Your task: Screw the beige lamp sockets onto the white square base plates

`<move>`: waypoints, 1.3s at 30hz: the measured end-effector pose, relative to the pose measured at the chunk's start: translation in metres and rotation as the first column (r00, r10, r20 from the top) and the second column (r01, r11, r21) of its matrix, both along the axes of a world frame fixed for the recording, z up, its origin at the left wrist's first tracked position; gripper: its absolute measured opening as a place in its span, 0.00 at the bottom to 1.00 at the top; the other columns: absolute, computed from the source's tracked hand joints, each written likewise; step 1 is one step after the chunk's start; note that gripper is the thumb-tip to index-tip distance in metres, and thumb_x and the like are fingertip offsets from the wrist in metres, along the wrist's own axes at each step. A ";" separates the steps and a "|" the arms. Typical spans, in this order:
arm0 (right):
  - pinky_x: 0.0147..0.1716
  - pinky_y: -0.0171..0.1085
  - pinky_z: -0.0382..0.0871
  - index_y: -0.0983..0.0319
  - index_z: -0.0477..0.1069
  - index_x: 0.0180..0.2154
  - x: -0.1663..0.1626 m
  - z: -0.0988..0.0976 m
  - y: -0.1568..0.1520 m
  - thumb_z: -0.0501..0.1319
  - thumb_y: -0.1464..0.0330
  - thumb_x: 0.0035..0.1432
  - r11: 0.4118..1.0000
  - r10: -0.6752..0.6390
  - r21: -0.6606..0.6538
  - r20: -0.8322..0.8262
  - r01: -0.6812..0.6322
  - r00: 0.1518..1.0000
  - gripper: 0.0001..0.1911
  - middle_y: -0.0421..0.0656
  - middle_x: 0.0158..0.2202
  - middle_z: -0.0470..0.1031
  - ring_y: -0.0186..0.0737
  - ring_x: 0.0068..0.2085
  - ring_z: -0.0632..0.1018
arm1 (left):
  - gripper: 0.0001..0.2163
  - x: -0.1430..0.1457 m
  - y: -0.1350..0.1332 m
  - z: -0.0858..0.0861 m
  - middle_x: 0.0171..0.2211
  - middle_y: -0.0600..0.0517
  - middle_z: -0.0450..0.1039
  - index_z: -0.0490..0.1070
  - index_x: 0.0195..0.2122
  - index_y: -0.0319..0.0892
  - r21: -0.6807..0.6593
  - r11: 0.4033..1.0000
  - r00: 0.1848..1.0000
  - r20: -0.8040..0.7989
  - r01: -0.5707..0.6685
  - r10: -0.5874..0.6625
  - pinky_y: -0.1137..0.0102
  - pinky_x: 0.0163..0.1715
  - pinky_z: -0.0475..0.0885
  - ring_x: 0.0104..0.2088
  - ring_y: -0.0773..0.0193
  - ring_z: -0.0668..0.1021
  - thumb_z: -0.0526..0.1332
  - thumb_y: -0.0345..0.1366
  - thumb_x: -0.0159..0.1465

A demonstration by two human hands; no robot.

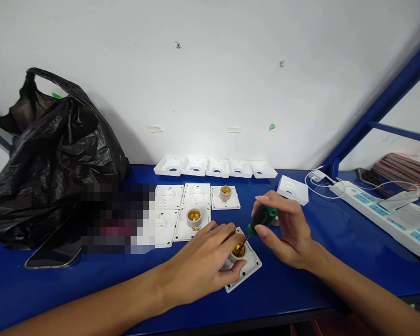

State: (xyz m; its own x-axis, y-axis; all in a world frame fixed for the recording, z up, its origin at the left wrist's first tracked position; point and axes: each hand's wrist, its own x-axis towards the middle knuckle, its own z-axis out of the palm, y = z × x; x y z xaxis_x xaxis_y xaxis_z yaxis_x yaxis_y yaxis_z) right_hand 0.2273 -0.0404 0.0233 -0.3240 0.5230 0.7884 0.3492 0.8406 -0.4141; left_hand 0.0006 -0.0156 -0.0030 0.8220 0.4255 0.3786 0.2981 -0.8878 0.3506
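My right hand (289,231) grips a green and black screwdriver (264,217), its shaft slanting down into a brass-lined lamp socket (238,251). That socket sits on a white square base plate (252,266) lying askew near the table's front. With fingers closed round the socket, my left hand (210,256) covers the plate's left part. Behind it stand two more white plates with lamp sockets, one socket (193,218) nearer and another socket (225,192) farther back. Bare base plates (168,197) lie to their left. The screwdriver's tip is hidden inside the socket.
White square covers (218,169) line the wall, with another cover (292,189) to the right. A black plastic bag (56,154) and a phone (56,247) are at left. A power strip (385,217) with white cables lies at right beside a blue frame (381,102).
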 end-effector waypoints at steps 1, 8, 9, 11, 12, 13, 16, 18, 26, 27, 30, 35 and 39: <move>0.31 0.42 0.73 0.53 0.61 0.68 0.000 0.000 0.000 0.64 0.75 0.67 1.000 -0.003 0.001 0.000 0.003 1.000 0.32 0.40 0.36 0.71 0.43 0.36 0.76 | 0.10 0.000 0.000 0.000 0.42 0.50 0.75 0.69 0.51 0.44 0.002 1.000 1.000 -0.005 0.002 -0.002 0.59 0.45 0.74 0.41 0.54 0.78 0.65 0.35 0.71; 0.34 0.44 0.76 0.51 0.59 0.70 0.000 -0.001 -0.001 0.61 0.74 0.69 0.999 -0.009 -0.031 0.020 0.010 1.000 0.32 0.41 0.36 0.72 0.45 0.38 0.77 | 0.09 0.000 0.001 0.000 0.43 0.50 0.76 0.69 0.50 0.44 -0.011 1.000 1.000 -0.022 0.012 -0.012 0.59 0.46 0.74 0.41 0.54 0.78 0.64 0.35 0.72; 0.34 0.44 0.77 0.51 0.59 0.70 0.000 -0.001 -0.001 0.61 0.74 0.69 0.999 -0.009 -0.034 0.019 0.010 1.000 0.32 0.41 0.36 0.72 0.45 0.38 0.77 | 0.08 0.000 0.001 0.000 0.43 0.50 0.76 0.69 0.50 0.44 -0.009 1.000 1.000 -0.021 0.009 -0.009 0.59 0.46 0.74 0.41 0.54 0.78 0.64 0.36 0.72; 0.33 0.44 0.77 0.51 0.59 0.70 0.000 0.000 -0.001 0.61 0.73 0.69 0.999 -0.011 -0.034 0.022 0.012 1.000 0.32 0.41 0.36 0.73 0.45 0.38 0.77 | 0.08 0.000 0.001 0.000 0.43 0.50 0.76 0.69 0.49 0.44 -0.004 1.000 1.000 -0.018 0.004 -0.004 0.59 0.44 0.74 0.40 0.54 0.78 0.64 0.36 0.72; 0.33 0.44 0.77 0.52 0.59 0.70 0.000 0.000 -0.001 0.62 0.73 0.69 0.999 -0.013 -0.032 0.025 0.014 1.000 0.32 0.41 0.36 0.73 0.45 0.37 0.77 | 0.07 0.000 0.001 0.000 0.43 0.50 0.76 0.69 0.49 0.44 -0.002 1.000 1.000 -0.018 0.001 -0.001 0.60 0.44 0.74 0.40 0.54 0.78 0.64 0.35 0.71; 0.32 0.44 0.76 0.52 0.60 0.70 0.000 0.001 -0.001 0.62 0.73 0.69 1.000 -0.015 -0.028 0.025 0.015 1.000 0.32 0.41 0.36 0.73 0.45 0.37 0.77 | 0.07 0.000 0.001 0.000 0.42 0.50 0.75 0.69 0.48 0.44 -0.002 1.000 1.000 -0.017 -0.001 0.001 0.60 0.44 0.74 0.41 0.54 0.78 0.64 0.35 0.71; 0.31 0.43 0.75 0.52 0.61 0.70 -0.001 0.002 -0.001 0.63 0.74 0.68 1.000 -0.006 -0.019 0.023 0.006 1.000 0.32 0.40 0.35 0.73 0.45 0.36 0.77 | 0.07 0.000 0.000 0.000 0.42 0.50 0.75 0.69 0.48 0.45 -0.003 1.000 1.000 -0.018 -0.001 0.001 0.60 0.43 0.74 0.40 0.54 0.78 0.65 0.35 0.71; 0.30 0.42 0.73 0.52 0.61 0.69 -0.001 0.003 -0.001 0.63 0.75 0.68 1.000 0.003 -0.020 0.019 -0.003 1.000 0.33 0.40 0.35 0.72 0.44 0.36 0.77 | 0.08 0.000 0.001 0.001 0.43 0.50 0.75 0.69 0.48 0.44 -0.003 1.000 1.000 -0.024 0.005 -0.005 0.60 0.43 0.74 0.40 0.54 0.77 0.65 0.35 0.70; 0.30 0.42 0.71 0.53 0.62 0.68 0.000 0.002 -0.001 0.64 0.76 0.66 0.999 0.023 -0.023 0.004 -0.022 1.000 0.33 0.39 0.35 0.71 0.43 0.35 0.76 | 0.09 0.000 0.002 0.000 0.43 0.50 0.75 0.69 0.50 0.44 -0.010 1.000 0.999 -0.033 0.019 -0.020 0.59 0.45 0.74 0.40 0.54 0.78 0.65 0.35 0.71; 0.30 0.42 0.71 0.53 0.62 0.68 0.000 0.002 -0.001 0.64 0.76 0.66 0.999 0.021 -0.026 0.004 -0.021 1.000 0.33 0.39 0.35 0.71 0.43 0.35 0.76 | 0.09 0.000 0.002 0.000 0.43 0.50 0.75 0.69 0.50 0.44 -0.010 1.000 0.999 -0.035 0.021 -0.021 0.58 0.45 0.74 0.40 0.54 0.78 0.65 0.35 0.71; 0.30 0.41 0.71 0.52 0.62 0.68 0.000 0.002 -0.001 0.64 0.76 0.66 0.999 0.021 -0.028 0.006 -0.021 1.000 0.33 0.39 0.35 0.71 0.43 0.35 0.76 | 0.09 0.000 0.001 0.001 0.43 0.49 0.75 0.69 0.50 0.44 -0.004 1.000 0.999 -0.038 0.020 -0.020 0.58 0.45 0.74 0.41 0.53 0.78 0.65 0.34 0.71; 0.30 0.41 0.72 0.52 0.61 0.68 0.000 0.002 -0.001 0.64 0.75 0.67 0.999 0.008 -0.034 0.013 -0.008 1.000 0.32 0.39 0.35 0.72 0.43 0.35 0.77 | 0.09 0.000 0.001 0.002 0.43 0.49 0.75 0.69 0.49 0.43 -0.001 1.000 0.999 -0.040 0.026 -0.026 0.59 0.45 0.74 0.40 0.54 0.78 0.66 0.34 0.71; 0.35 0.42 0.75 0.53 0.61 0.68 0.001 0.000 -0.003 0.64 0.75 0.67 0.999 -0.032 -0.040 0.030 0.033 0.999 0.32 0.40 0.39 0.75 0.41 0.37 0.79 | 0.10 0.000 0.002 0.001 0.43 0.50 0.76 0.68 0.50 0.43 0.006 1.000 0.999 -0.033 0.023 -0.023 0.60 0.43 0.74 0.40 0.54 0.78 0.66 0.34 0.70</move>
